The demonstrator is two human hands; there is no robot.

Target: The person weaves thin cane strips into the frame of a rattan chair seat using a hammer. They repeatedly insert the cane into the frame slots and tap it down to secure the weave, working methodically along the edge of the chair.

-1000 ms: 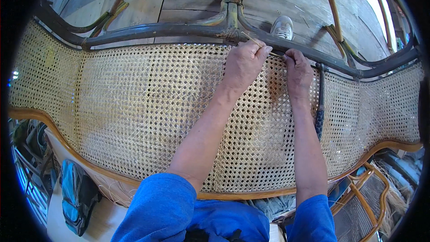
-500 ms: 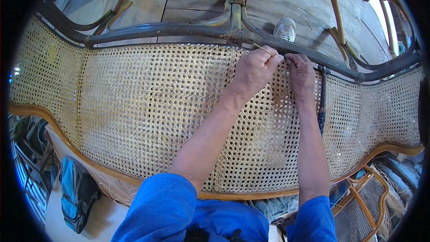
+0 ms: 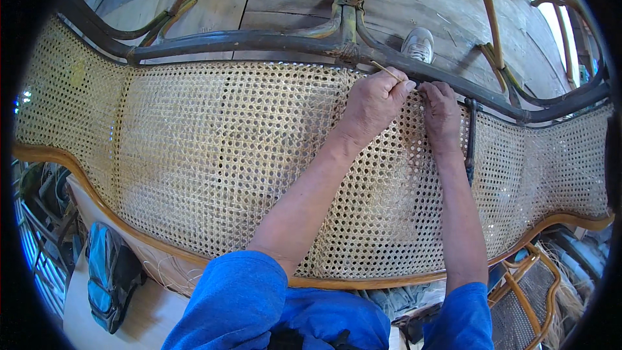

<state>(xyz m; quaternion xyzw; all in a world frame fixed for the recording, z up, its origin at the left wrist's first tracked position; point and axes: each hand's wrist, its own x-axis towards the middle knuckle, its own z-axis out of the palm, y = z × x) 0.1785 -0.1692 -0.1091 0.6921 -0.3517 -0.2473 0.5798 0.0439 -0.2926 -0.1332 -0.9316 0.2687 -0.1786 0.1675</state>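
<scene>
So from the head view, the only one here, the woven cane panel (image 3: pixel 259 142) already spans the long frame, left wing to right wing, with its near side running up to the curved wooden rim (image 3: pixel 369 283) and its far side along the dark far rail (image 3: pixel 246 41). I'd call the big sheet basically placed and the far edge the bit in progress. Both hands are there, a little right of centre. The left hand (image 3: pixel 374 100) has its fingers curled tight on a thin strip (image 3: pixel 383 70), one end poking out free toward the far left, so that piece isn't fully laid down yet, I reckon. Just to its right, the right hand (image 3: pixel 442 111) has its fingers bent down at the same edge with hardly any gap, but I can't tell if they've actually got hold of anything. Right of that, a dark hammer-like tool (image 3: pixel 471 133) lies on the cane, not in use. How much of the edge is properly fixed? Too small to tell, and the hands hide the spot that matters.
</scene>
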